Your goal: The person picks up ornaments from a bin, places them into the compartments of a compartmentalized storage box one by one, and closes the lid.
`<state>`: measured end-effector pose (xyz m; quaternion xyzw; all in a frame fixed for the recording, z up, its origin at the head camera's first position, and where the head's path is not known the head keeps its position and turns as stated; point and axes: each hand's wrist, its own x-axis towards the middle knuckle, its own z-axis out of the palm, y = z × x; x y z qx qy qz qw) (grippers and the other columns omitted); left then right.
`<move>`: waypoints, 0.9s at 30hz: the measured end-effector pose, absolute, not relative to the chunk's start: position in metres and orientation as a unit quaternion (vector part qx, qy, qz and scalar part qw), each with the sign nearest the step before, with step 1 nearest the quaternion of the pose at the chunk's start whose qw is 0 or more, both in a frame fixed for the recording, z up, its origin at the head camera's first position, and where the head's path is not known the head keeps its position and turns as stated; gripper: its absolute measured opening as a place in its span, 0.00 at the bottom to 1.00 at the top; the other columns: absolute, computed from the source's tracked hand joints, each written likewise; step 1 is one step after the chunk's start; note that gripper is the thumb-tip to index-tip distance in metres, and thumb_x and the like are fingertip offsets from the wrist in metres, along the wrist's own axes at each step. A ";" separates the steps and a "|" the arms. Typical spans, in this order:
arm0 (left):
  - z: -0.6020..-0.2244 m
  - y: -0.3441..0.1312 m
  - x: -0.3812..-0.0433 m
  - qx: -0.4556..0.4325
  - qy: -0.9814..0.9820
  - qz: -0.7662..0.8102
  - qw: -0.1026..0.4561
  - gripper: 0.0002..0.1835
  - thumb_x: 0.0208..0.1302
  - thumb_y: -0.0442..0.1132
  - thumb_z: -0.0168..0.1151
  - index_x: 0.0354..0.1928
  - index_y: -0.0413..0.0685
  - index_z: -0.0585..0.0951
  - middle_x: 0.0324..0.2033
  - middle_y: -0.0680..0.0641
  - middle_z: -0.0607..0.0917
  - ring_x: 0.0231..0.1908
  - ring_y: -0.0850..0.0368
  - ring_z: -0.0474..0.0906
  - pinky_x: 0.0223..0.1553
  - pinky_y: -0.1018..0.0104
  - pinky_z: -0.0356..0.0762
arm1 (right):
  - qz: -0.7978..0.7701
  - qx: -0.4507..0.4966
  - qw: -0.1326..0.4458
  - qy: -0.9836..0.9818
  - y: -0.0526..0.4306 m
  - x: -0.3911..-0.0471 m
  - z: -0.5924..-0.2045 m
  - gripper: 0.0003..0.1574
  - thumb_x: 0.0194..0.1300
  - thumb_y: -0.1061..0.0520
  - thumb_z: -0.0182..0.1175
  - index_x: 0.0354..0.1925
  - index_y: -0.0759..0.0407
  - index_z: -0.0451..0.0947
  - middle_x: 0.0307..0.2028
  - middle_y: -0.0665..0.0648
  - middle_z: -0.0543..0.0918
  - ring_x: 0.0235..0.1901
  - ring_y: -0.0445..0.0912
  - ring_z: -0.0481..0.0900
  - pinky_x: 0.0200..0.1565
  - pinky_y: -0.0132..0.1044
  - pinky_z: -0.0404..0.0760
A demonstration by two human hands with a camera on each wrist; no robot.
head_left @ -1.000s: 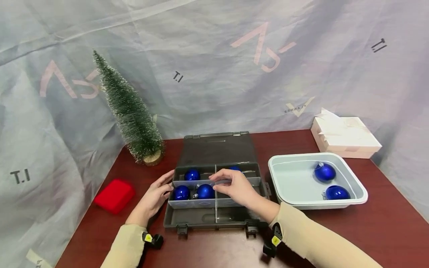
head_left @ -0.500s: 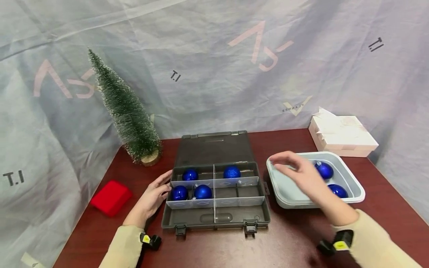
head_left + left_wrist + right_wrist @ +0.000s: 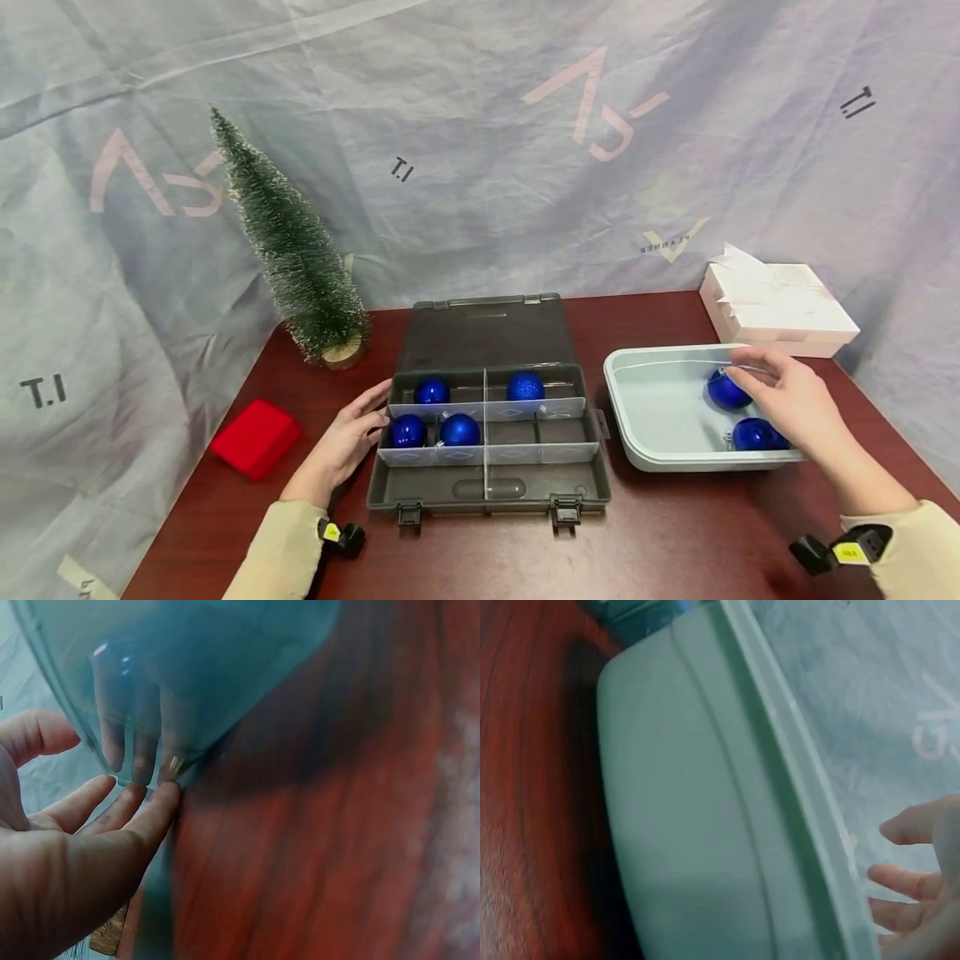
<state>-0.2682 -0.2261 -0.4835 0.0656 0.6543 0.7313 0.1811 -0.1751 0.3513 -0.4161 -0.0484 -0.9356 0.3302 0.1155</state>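
My left hand [image 3: 341,442] rests against the left side of a dark, see-through compartment box [image 3: 543,477] that lies with its lid folded back. In the left wrist view its fingertips [image 3: 166,793] touch the box's outer wall. Blue Christmas baubles sit in the box: one back left [image 3: 432,391], a glittery one back right [image 3: 525,386], and two side by side in the left middle row. Over the white tub [image 3: 626,400] hovers my right hand [image 3: 802,404], thumb and fingers apart, close above a blue bauble [image 3: 727,392]. Another bauble [image 3: 757,435] lies nearer, partly behind that hand.
A small frosted Christmas tree [image 3: 292,250] on a wooden base stands back left. In front of it lies a red box [image 3: 257,439]. A pale gift box [image 3: 780,304] with a bow sits behind the tub. Grey cloth [image 3: 465,208] hangs behind the table.
From over the compartment box, my right hand has moved right to the tub, uncovering the glittery bauble. My left hand has stayed at the box's left side.
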 end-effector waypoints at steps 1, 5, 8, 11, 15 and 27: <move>-0.483 -0.226 -0.268 0.066 0.654 0.732 0.181 0.37 0.68 0.23 0.48 0.80 0.41 0.57 0.78 0.40 0.55 0.76 0.38 0.49 0.71 0.35 0.44 | 0.321 -0.047 0.111 -0.939 0.353 -0.176 -0.419 0.30 0.76 0.47 0.58 0.63 0.69 0.73 0.57 0.77 0.78 0.56 0.73 0.75 0.52 0.62 0.72; -0.482 -0.226 -0.268 0.067 0.652 0.734 0.180 0.38 0.68 0.23 0.48 0.80 0.41 0.56 0.78 0.40 0.55 0.76 0.38 0.49 0.71 0.35 0.43 | 0.275 -0.032 0.110 -0.955 0.356 -0.181 -0.428 0.29 0.74 0.51 0.59 0.62 0.72 0.71 0.56 0.79 0.77 0.55 0.75 0.74 0.52 0.70 0.67; -0.482 -0.226 -0.268 0.068 0.650 0.735 0.181 0.37 0.68 0.23 0.48 0.80 0.40 0.56 0.78 0.40 0.55 0.76 0.38 0.49 0.71 0.35 0.42 | 0.246 -0.021 0.104 -0.963 0.356 -0.186 -0.431 0.30 0.70 0.56 0.64 0.61 0.74 0.70 0.55 0.82 0.75 0.53 0.77 0.73 0.52 0.72 0.68; -0.482 -0.226 -0.268 0.068 0.651 0.734 0.181 0.38 0.68 0.23 0.48 0.80 0.40 0.56 0.78 0.40 0.54 0.76 0.38 0.48 0.71 0.34 0.41 | 0.232 -0.013 0.086 -0.969 0.355 -0.190 -0.434 0.32 0.65 0.58 0.67 0.60 0.77 0.70 0.55 0.83 0.74 0.53 0.78 0.73 0.52 0.74 0.68; -0.483 -0.226 -0.268 0.068 0.652 0.733 0.182 0.38 0.68 0.24 0.48 0.80 0.40 0.55 0.78 0.39 0.54 0.76 0.37 0.47 0.71 0.34 0.40 | 0.241 0.001 0.057 -0.969 0.355 -0.192 -0.436 0.34 0.63 0.58 0.69 0.59 0.78 0.71 0.53 0.82 0.76 0.51 0.76 0.76 0.51 0.72 0.70; -0.484 -0.227 -0.268 0.067 0.657 0.729 0.182 0.37 0.68 0.24 0.49 0.80 0.42 0.57 0.78 0.40 0.55 0.76 0.38 0.48 0.71 0.34 0.42 | 0.283 0.022 0.076 -0.956 0.349 -0.193 -0.430 0.31 0.63 0.52 0.72 0.57 0.71 0.79 0.51 0.75 0.81 0.47 0.71 0.82 0.48 0.66 0.76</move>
